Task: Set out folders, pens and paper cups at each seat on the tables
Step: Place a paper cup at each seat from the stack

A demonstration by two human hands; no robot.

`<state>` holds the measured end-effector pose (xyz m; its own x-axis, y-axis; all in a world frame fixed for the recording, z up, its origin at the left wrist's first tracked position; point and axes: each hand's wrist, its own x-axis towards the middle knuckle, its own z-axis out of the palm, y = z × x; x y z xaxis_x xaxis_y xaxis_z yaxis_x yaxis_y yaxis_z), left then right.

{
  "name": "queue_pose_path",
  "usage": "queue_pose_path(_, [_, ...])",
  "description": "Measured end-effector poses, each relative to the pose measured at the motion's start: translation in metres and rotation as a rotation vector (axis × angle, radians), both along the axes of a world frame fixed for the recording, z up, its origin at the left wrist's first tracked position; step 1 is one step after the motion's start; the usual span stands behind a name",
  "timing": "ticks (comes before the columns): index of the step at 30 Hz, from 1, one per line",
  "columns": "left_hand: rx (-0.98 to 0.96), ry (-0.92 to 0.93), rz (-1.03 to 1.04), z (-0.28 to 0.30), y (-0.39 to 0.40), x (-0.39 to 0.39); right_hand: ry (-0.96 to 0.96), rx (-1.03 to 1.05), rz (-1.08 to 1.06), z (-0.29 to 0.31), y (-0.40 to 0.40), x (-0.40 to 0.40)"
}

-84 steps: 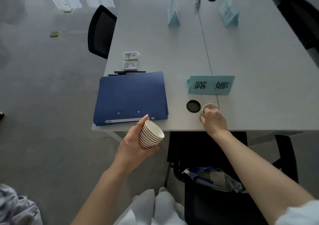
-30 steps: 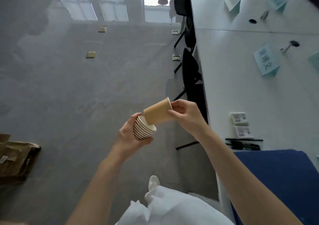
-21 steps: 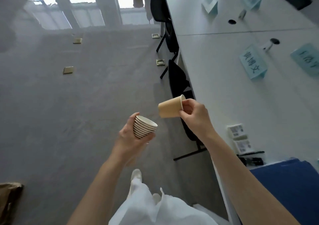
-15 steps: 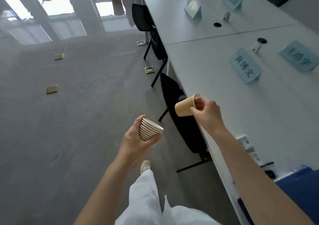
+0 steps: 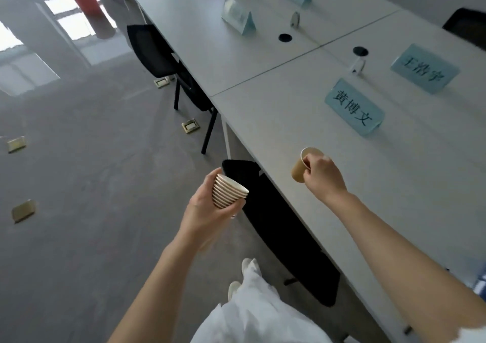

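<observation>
I read right hand (image 5: pixel 324 175) pinching one brown paper cup (image 5: pixel 301 166) over the white tabletop (image 5: pixel 302 111); left hand (image 5: pixel 210 208) grasping the nested cup stack (image 5: pixel 228 190) — this seat bare, early going.

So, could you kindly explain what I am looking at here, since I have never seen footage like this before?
There is no machine: a person wears a wide-angle camera on the head, looking forward and down, so you see their own two bare arms. The left hand grips a stack of paper cups. The right hand pinches a single brown paper cup by its rim, held tilted over the near edge of a long grey table. On the table stand pale blue name cards; the nearest name card is just beyond the cup. Black chairs are tucked in along the table's side. The person is setting out cups at the seats.
</observation>
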<state>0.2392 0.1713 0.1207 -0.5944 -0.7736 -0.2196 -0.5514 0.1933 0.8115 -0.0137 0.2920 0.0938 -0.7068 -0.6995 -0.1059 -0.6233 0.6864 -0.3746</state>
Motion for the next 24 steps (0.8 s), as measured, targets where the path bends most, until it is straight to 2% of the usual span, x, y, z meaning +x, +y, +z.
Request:
queue_pose_path(7, [-0.020,-0.100,0.000,-0.005,-0.045,-0.044,-0.054,0.124,-0.116,-0.042,-0.017,-0.047])
queue_pose_path(14, [-0.036,-0.166,-0.029,-0.010,-0.076,-0.077,-0.097,0.169,-0.040,-0.050,-0.021,-0.061])
queue_pose_path(19, [-0.027,-0.203,-0.021,-0.016,-0.094,-0.090,-0.172,-0.006,-0.066,-0.019,-0.055,-0.062])
queue_pose_path(22, [-0.056,-0.218,-0.067,-0.020,-0.108,-0.094,-0.341,-0.173,-0.015,0.012,-0.097,-0.052])
queue_pose_path(24, [-0.087,-0.227,-0.098,-0.023,-0.122,-0.096,-0.473,-0.202,0.063,0.029,-0.130,-0.040])
